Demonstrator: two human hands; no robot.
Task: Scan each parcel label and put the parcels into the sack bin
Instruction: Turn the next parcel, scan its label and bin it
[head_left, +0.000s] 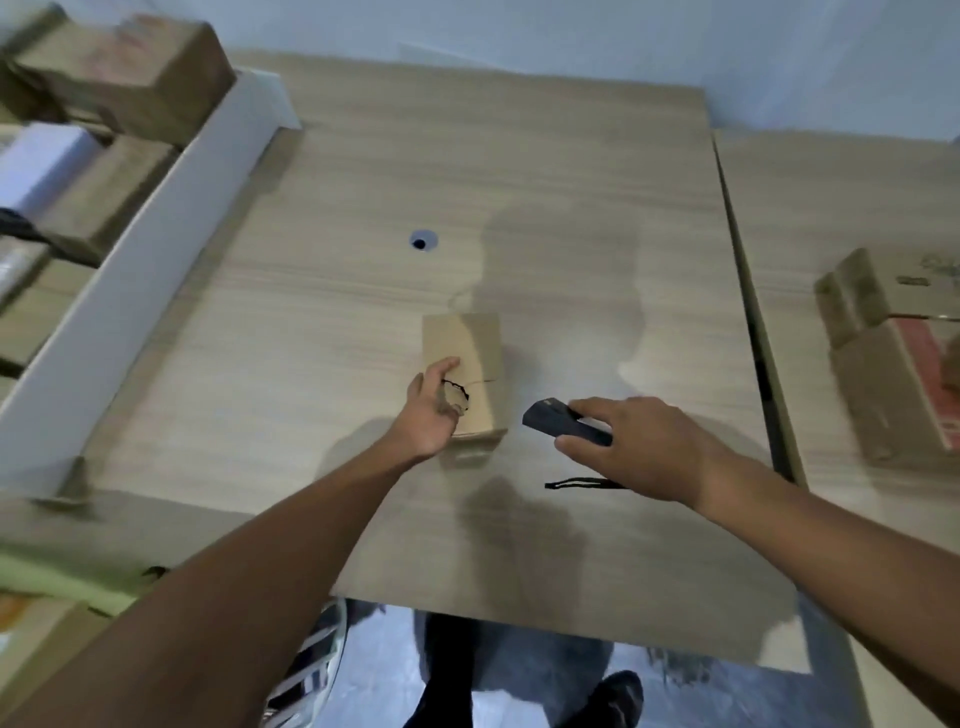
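A small brown cardboard parcel (470, 358) lies on the wooden table (519, 182), near the middle. My left hand (434, 410) rests against its near left side with the fingers spread; whether it grips the parcel is unclear. My right hand (639, 447) holds a black handheld scanner (561, 423) just right of the parcel, its nose turned toward the parcel. The scanner's black wrist strap (582, 484) hangs under the hand. No label shows on the parcel's visible faces.
Several brown parcels (124, 78) and a white one (41, 161) lie at the left behind a white divider wall (156, 260). An open cardboard box (883, 353) stands on the adjoining table at right. A cable hole (423, 241) is in the tabletop.
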